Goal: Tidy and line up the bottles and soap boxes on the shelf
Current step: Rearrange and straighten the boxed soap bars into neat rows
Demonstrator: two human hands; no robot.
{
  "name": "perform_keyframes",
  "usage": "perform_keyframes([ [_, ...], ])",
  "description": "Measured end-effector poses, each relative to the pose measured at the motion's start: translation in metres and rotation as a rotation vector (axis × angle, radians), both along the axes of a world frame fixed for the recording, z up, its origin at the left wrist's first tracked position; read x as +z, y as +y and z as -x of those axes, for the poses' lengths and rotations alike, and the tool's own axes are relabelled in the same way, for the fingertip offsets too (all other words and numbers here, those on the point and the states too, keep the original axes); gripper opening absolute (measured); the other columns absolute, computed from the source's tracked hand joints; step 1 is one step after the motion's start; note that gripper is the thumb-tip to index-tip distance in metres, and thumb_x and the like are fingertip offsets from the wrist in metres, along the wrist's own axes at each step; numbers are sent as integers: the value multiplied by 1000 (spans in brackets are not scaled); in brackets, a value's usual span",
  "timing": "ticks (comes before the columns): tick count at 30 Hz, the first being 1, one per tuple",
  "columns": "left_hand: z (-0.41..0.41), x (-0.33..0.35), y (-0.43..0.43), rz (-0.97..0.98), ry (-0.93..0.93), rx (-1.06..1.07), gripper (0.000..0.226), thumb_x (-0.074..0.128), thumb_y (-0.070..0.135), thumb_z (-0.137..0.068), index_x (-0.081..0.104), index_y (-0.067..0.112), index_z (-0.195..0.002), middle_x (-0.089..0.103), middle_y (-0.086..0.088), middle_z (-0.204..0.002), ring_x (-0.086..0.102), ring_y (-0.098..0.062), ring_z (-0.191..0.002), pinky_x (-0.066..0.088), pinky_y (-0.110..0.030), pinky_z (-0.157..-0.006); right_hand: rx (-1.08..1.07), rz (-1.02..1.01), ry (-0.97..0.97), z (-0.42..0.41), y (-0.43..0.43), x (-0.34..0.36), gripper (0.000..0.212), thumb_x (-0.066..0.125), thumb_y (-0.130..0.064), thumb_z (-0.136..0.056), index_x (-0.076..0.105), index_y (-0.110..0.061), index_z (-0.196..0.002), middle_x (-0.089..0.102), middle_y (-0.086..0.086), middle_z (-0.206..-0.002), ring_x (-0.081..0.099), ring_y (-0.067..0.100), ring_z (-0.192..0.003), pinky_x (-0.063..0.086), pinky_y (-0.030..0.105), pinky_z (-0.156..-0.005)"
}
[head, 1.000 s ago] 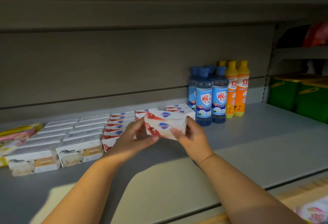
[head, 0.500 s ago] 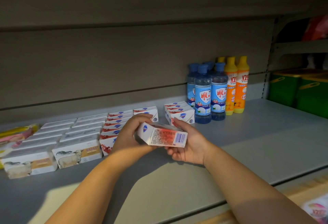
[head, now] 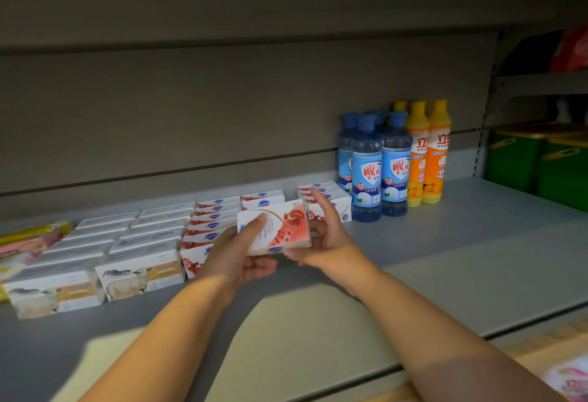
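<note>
Soap box (head: 280, 226), red-and-white, broad face tilted toward the camera, is held up off the shelf (head: 445, 258). It sits left of the blue bottles (head: 366, 175) and nearer the camera than they are.

Left hand (head: 241, 252): grip on the box's left part, thumb flat on the face, fingers underneath.

Right hand (head: 324, 236): grip on the box's right end, thumb along the lower edge, middle fingers curled against the end. The index finger is straight, pointing up, clear of the box.

Blue bottles: upright cluster toward the back of the shelf, labels facing out.

Orange bottles (head: 428, 153): close against the blue bottles on their right, also upright.

Stacked boxes (head: 331, 201): same print as the held one, just left of the blue bottles. Touching the front bottle or only close — cannot tell.

Further left of the bottles:
- a file of red-and-white boxes (head: 210, 226) running front to back
- two files of sheep-print boxes (head: 140, 274)
- yellow and pink packs (head: 28, 239) at the far edge of view

Green bins (head: 541, 160): well right of the bottles, past the shelf upright.
</note>
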State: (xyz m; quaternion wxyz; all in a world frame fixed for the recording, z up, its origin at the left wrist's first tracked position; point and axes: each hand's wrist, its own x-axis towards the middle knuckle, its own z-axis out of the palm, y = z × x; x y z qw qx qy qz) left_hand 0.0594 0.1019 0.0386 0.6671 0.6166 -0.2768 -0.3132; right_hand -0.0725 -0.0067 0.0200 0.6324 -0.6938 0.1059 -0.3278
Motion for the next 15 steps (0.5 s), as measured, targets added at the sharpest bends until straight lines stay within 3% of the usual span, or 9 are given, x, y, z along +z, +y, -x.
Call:
perform_keyframes([
  [3, 1, 1, 4, -27, 100, -75, 37, 54, 41, -91, 58, 7, -105, 70, -12, -65, 65, -22, -48, 55, -31, -49, -21, 149, 12, 1, -2, -4, 93, 79, 3, -67, 36, -55, -125, 59, -6, -121, 60, 14, -110, 52, 31, -90],
  [7, 0, 7, 7, 7, 198, -181, 45, 43, 43, -94, 59, 2, -107, 69, -19, -68, 67, -27, -51, 56, -33, -49, -73, 113, 10, 2, -7, -4, 81, 83, -6, -66, 41, -44, -124, 61, -2, -118, 63, 9, -103, 53, 22, -82],
  [11, -5, 9, 5, 58, 99, -232, 66, 50, 59, -73, 58, 10, -117, 72, -21, -94, 71, -31, -74, 58, -36, -63, -114, 67, 27, -1, -9, -7, 62, 84, -11, -66, 48, -32, -112, 64, -6, -110, 63, 7, -101, 50, 18, -81],
  [15, 0, 5, 2, 40, -45, -200, 62, 57, 69, -58, 59, 34, -109, 69, -3, -109, 68, -22, -97, 52, -36, -84, -124, -83, -16, -2, -13, -4, 35, 77, -21, -75, 56, -24, -103, 68, 0, -108, 66, 15, -99, 54, 25, -79],
])
